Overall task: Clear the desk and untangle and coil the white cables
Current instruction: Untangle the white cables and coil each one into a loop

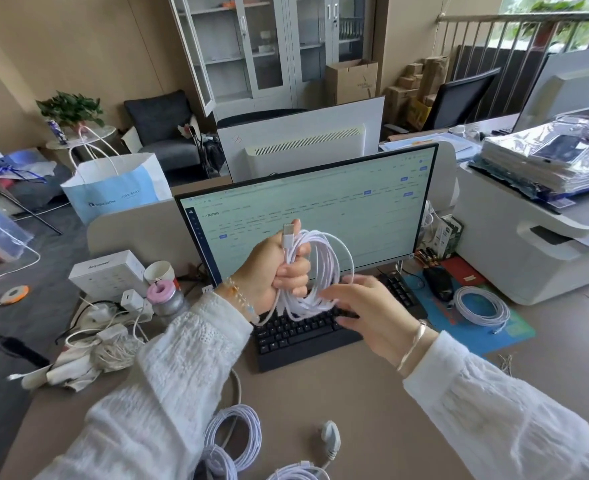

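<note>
At frame centre, a coiled white cable (315, 271) is gripped in the left hand (272, 271), its plug upward. The right hand (365, 306) is held spread beside the loops, perhaps touching them. More coils (234, 434) are seen on the table (372, 393) below.

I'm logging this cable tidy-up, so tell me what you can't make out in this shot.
- Head view: the far end of the cable gripped in the left hand is lost among the loops.
- Coils at the bottom are cut off by the edge and sleeve.
- Monitor text is too blurred to read.
- Right hand fingers are motion-blurred.
</note>
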{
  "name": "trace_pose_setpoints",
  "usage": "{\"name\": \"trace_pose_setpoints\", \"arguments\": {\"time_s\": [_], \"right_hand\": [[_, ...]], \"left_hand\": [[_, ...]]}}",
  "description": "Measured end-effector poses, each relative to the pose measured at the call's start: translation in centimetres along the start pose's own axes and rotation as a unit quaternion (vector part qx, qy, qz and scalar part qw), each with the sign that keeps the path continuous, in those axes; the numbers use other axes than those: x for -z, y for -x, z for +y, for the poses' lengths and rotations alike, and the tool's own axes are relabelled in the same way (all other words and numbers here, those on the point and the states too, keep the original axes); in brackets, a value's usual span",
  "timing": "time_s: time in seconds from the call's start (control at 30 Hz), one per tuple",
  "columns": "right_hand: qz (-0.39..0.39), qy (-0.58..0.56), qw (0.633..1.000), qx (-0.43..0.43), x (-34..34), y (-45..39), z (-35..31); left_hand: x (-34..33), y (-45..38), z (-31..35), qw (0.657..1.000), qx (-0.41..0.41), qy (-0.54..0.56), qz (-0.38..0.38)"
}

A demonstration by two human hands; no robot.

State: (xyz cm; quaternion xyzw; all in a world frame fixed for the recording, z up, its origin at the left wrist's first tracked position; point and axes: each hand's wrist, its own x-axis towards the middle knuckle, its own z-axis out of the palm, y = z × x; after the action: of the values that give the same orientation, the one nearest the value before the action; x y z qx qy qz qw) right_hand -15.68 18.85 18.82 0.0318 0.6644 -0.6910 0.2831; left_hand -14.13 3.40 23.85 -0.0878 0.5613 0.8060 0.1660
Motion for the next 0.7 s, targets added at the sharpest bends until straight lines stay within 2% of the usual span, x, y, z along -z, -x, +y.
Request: {"name": "trace_pose_setpoints", "arguments": {"time_s": [0.07, 0.1, 0.13, 0.2, 0.27, 0.3, 0.37, 0.43, 0.5, 0.57, 0.7], "right_hand": [[0.035, 0.081, 0.992, 0.089, 1.5, -0.1, -0.7], [-0.001, 0.091, 0.987, 0.133, 2.2, -0.1, -1.4], [-0.068, 0.074, 0.983, 0.154, 2.7, -0.2, -2.1], [-0.229, 0.027, 0.964, 0.13, 3.3, 0.0, -3.2], [-0.345, -0.011, 0.935, 0.081, 3.5, 0.2, -3.3], [-0.374, -0.037, 0.925, 0.053, 3.6, 0.2, -3.0], [-0.368, -0.084, 0.926, 0.018, 3.6, 0.3, -2.4], [-0.315, -0.115, 0.942, 0.018, 3.5, 0.5, -2.0], [-0.257, -0.114, 0.959, 0.023, 3.3, 0.3, -1.8], [-0.208, -0.073, 0.975, 0.024, 3.1, 0.1, -2.0], [-0.159, 0.028, 0.985, 0.059, 4.0, 0.0, -1.7]], "left_hand": [[0.5, 0.5, 0.8, 0.995, 0.09, 0.001, -0.053], [0.7, 0.7, 1.2, 0.988, 0.125, 0.005, -0.09], [0.7, 0.8, 1.4, 0.978, 0.153, 0.019, -0.141], [0.6, 1.0, 1.6, 0.949, 0.186, 0.076, -0.243], [0.2, 0.9, 1.9, 0.931, 0.198, 0.114, -0.283], [0.0, 0.9, 1.9, 0.936, 0.199, 0.11, -0.27], [-0.2, 0.8, 1.9, 0.961, 0.186, 0.078, -0.191], [0.0, 0.6, 1.4, 0.984, 0.151, 0.035, -0.091], [0.2, 0.1, 0.5, 0.992, 0.124, -0.006, -0.011], [0.3, -0.2, -0.3, 0.992, 0.124, 0.001, 0.022], [0.3, 0.0, -0.6, 0.987, 0.153, 0.051, 0.014]]}}
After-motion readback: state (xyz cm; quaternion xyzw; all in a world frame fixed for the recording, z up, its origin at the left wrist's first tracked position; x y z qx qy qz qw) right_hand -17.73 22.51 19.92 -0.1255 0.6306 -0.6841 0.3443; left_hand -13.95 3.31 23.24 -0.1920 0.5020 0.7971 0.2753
